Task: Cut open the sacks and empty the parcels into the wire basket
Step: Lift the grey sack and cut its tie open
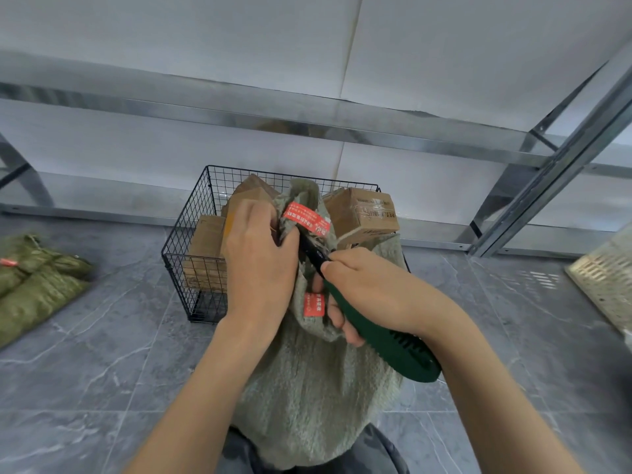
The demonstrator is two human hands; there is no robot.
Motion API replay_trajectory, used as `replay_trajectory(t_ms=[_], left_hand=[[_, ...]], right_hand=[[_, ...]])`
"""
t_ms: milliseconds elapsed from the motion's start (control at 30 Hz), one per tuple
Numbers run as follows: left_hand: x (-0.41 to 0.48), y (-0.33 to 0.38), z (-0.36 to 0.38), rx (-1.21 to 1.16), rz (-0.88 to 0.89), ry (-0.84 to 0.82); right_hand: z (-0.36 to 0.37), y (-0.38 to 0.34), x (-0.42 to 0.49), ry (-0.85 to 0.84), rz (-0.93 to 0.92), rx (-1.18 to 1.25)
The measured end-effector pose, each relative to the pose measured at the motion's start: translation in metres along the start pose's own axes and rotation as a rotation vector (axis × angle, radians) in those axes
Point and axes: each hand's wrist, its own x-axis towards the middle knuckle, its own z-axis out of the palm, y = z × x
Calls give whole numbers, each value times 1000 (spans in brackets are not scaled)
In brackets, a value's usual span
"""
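Two hands meet at the tied neck of a grey-green woven sack (318, 388), which stands on the grey tiled floor (102, 354) right in front of the person. The left hand (260, 265) grips the bunched neck, its fingers curled round the cloth just beside a red label (306, 218) wrapped near the top. The right hand (369, 292) holds a cutter (386, 343) by its dark green handle, with the fingers wrapped round it. The black front end of the tool points up and left toward the neck, its tip under the red label and beside the left hand's thumb. Whether the blade touches the cloth cannot be told. A second red label (314, 304) shows lower on the sack, between the two hands.

Just behind the sack stands the black wire basket (184, 234), with brown cardboard parcels (362, 213) inside, some reaching above its rim. The sack's top hides part of the basket's front. Well apart to the left, more green sacks (34, 278) lie on the floor, one with a red tag. A metal rack frame (547, 172) runs along the white wall behind, and a perforated panel (605, 278) lies at the right edge
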Motion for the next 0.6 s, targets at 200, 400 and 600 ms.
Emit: replay_trajectory(t_ms=[200, 400, 600], left_hand=[[-1, -3, 1, -1, 21, 3], [-4, 5, 6, -37, 57, 53], [-6, 7, 10, -31, 58, 2]], right_hand=[[4, 1, 4, 121, -57, 52], [11, 4, 9, 234, -118, 41], [13, 12, 14, 347, -224, -63]])
